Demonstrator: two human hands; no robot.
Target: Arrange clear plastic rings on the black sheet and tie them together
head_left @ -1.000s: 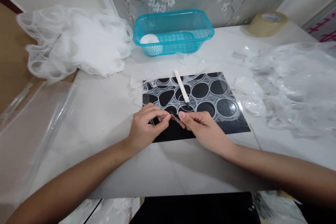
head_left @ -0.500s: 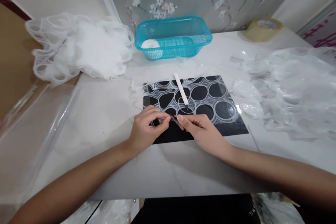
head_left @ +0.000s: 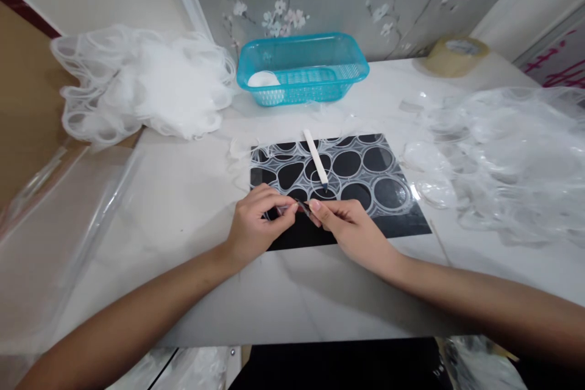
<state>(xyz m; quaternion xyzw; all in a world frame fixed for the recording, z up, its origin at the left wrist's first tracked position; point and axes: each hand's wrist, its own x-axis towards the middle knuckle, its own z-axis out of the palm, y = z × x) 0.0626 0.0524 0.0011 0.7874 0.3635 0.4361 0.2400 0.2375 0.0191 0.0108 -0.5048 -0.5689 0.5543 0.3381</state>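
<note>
My left hand and my right hand meet over the near part of a black board. Between their pinched fingertips is a small, thin piece of clear plastic film, partly covered by the fingers. Whether it joins the sheet below, I cannot tell. A clear plastic sheet with rounded cut-outs lies on the board just beyond my hands. On top of it rests a white pen-like tool, its dark tip pointing towards me.
A blue plastic basket with a white round stack inside stands at the back. Piles of white, ringed plastic film and clear film lie left and right. A tape roll sits at the back right.
The view has shifted very slightly. Both hands keep their pinch in nearly the same place, and the film between them looks tilted a little differently.
</note>
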